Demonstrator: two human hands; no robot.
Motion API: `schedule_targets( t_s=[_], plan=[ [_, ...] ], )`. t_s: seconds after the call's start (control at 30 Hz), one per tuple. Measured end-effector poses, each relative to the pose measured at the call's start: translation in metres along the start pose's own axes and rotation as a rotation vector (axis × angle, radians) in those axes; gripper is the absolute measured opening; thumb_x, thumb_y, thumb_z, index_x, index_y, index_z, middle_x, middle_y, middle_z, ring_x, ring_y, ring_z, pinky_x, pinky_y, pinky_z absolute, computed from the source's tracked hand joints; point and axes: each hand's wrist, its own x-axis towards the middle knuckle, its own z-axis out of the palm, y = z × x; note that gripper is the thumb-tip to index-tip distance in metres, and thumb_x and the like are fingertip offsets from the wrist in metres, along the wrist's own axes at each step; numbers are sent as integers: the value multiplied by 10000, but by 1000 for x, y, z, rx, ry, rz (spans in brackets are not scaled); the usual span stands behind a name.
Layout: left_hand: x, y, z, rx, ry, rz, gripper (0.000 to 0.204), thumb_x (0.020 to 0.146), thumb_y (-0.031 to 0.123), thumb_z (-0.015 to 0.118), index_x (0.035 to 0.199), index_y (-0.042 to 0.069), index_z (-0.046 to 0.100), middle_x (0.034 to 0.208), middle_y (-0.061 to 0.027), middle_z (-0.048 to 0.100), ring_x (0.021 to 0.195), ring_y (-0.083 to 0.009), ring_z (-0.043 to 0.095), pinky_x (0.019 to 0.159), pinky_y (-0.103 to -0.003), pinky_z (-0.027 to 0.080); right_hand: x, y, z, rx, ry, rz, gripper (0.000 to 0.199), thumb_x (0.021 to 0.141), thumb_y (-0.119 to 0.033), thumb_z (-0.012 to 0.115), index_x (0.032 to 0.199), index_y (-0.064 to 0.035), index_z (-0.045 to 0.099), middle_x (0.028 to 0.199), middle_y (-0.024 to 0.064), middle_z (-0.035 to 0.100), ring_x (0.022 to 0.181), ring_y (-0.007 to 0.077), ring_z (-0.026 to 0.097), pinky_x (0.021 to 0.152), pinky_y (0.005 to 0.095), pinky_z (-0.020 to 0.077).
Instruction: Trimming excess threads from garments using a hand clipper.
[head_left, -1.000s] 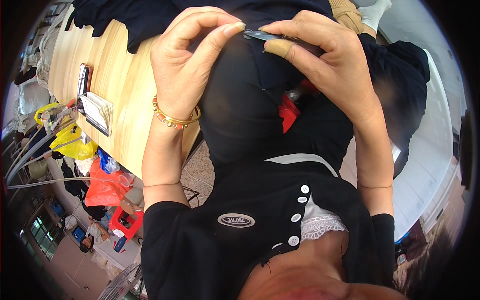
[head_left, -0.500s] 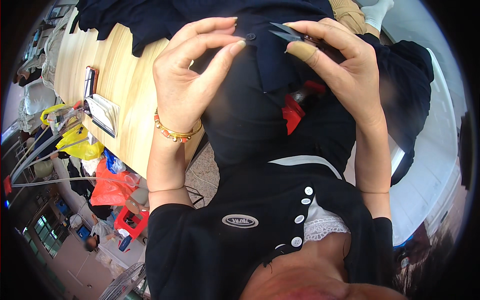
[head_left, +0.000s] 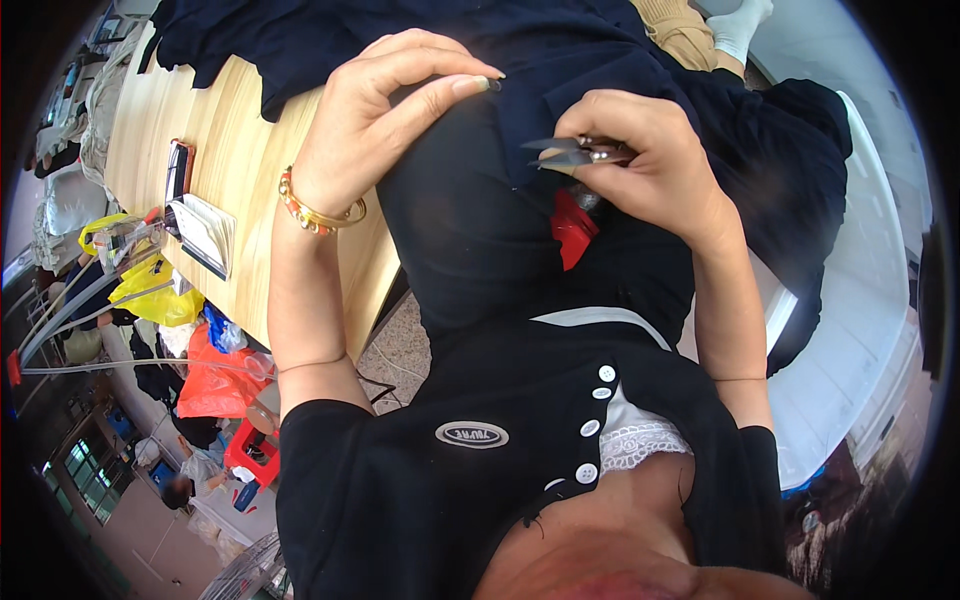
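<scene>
A small dark round button (head_left: 494,86) is in the upper middle of the frame, upon a dark navy garment (head_left: 330,40) which spreads across the top. The left hand (head_left: 395,95) has its thumb and forefinger brought together at the edge of this button; I cannot tell if they pinch the button itself or the cloth beside it. The right hand (head_left: 645,165), right of the upper centre, is closed around small metal snips (head_left: 572,157), whose two blades stand apart and point to the left, away from the button. On the left wrist there is a gold and orange bracelet (head_left: 297,207). Below the snips, near the centre of the frame, a red object (head_left: 573,232) lies on the dark cloth, and its kind is not clear to me. In the upper left is a table of light wood (head_left: 250,150), bearing a stand with cards (head_left: 205,235). Farther out, at the left side, are a yellow bag (head_left: 155,295) and, lower, a red bag (head_left: 222,375). A white sock (head_left: 740,30) shows in the upper right
</scene>
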Motion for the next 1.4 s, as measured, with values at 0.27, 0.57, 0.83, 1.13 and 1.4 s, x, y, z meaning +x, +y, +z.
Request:
schedule_targets(
  t_s=[0.27, 0.57, 0.83, 1.13, 1.4],
  plan=[
    [-1, -8, -11, -198, -160, -55, 257, 825, 146, 637, 1056, 45, 685, 1051, -85, 619, 1049, -197, 560, 935, -300, 404, 6, -23, 14, -67, 61, 168, 370, 644, -282, 821, 878, -90, 609, 635, 47, 595, 549, 188, 596, 504, 284, 443],
    [12, 5, -5, -44, -161, 52, 248, 825, 98, 643, 1063, 48, 688, 950, -50, 615, 943, -151, 529, 883, -282, 391, 8, -4, -24, 612, 76, 369, 72, 787, -43, 650, 843, 2, 656, 611, -62, 527, 532, -13, 418, 494, 161, 316],
    [18, 25, 11, -767, 46, -241, 213, 899, 66, 603, 1091, -14, 652, 1008, -71, 674, 969, -111, 615, 894, -224, 450, 19, -5, -42, 190, 335, 295, 152, 810, -33, 690, 951, -5, 645, 759, -54, 540, 668, 18, 449, 611, 140, 344],
    [20, 26, 17, -768, 163, -293, 237, 936, 156, 573, 1075, -16, 658, 996, -43, 676, 944, -94, 609, 874, -209, 446, 16, -15, -26, -409, 343, -109, 369, 729, -96, 770, 1085, -82, 678, 732, 26, 555, 619, 122, 522, 562, 226, 416],
    [17, 24, 20, -804, 188, -242, 233, 931, 147, 576, 1071, -19, 661, 1015, -64, 682, 963, -112, 619, 883, -217, 452, 16, -9, -23, -301, 322, -70, 369, 719, -59, 764, 1080, -91, 692, 729, 26, 539, 626, 114, 515, 555, 224, 403]
  ],
)
